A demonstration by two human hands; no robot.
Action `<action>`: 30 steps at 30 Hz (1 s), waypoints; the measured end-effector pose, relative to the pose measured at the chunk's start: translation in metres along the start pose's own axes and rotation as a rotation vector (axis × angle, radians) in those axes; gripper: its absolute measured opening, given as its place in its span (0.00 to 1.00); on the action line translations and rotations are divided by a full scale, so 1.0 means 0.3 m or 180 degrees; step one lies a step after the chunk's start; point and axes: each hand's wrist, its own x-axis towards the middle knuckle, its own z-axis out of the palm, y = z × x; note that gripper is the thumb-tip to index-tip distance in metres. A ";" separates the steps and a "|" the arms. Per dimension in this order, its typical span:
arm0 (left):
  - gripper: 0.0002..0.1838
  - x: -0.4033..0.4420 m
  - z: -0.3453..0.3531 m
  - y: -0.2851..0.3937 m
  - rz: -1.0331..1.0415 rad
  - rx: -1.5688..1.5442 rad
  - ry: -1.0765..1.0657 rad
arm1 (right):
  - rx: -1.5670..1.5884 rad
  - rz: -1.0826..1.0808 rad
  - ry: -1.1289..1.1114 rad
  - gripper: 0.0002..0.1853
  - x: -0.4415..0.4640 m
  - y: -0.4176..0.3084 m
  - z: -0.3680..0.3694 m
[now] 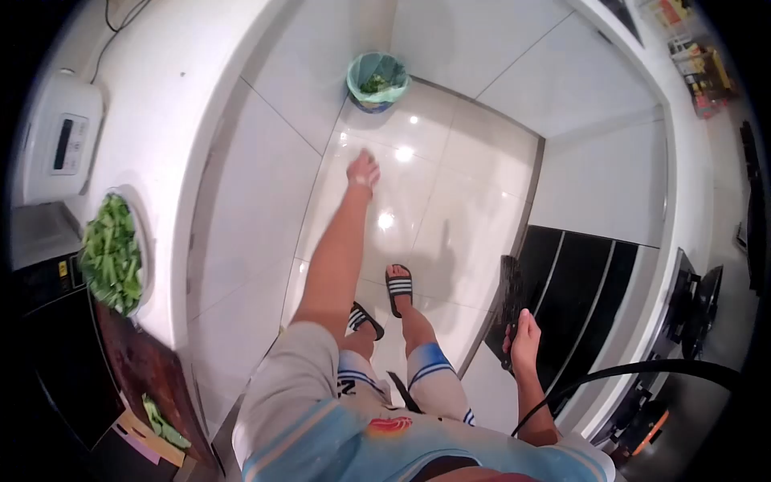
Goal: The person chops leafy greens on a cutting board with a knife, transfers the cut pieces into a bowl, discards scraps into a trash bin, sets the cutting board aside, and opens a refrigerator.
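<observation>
My left hand [364,169] is stretched out over the tiled floor, just short of a green-lined bin [378,83] with leafy scraps inside. Its fingers are loosely bent and apart, slightly blurred, with nothing visible between them. Lower right, my right hand [524,341] is closed around the lower part of a long dark object [510,293], which points away from me and looks like a dark-bladed knife. Its exact shape is hard to make out against the black cabinet front.
A plate of chopped greens [112,253] sits on the left counter by a white appliance [64,136]. Nearer is a dark red-brown board [144,361] with leaves [165,422] beside it. A stove [691,309] is at right; a black cable [642,366] crosses near my right arm.
</observation>
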 end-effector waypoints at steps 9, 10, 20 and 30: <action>0.33 -0.523 -0.215 0.294 -0.0012 0.0598 0.0001 | -0.0044 -0.0750 -0.0422 0.23 -0.223 -0.397 0.092; 0.24 -0.550 -0.367 0.199 0.0031 0.0628 -0.0377 | 0.0005 -0.0848 -0.0603 0.22 -0.244 -0.452 0.112; 0.12 -1.990 -1.106 -0.406 0.0771 0.2190 0.1516 | -0.0320 -0.2504 -0.3466 0.17 -0.688 -0.832 0.493; 0.06 -2.494 -1.382 0.193 0.3052 0.3828 0.2647 | -0.1742 -0.2669 -0.4270 0.18 -1.412 -0.495 0.912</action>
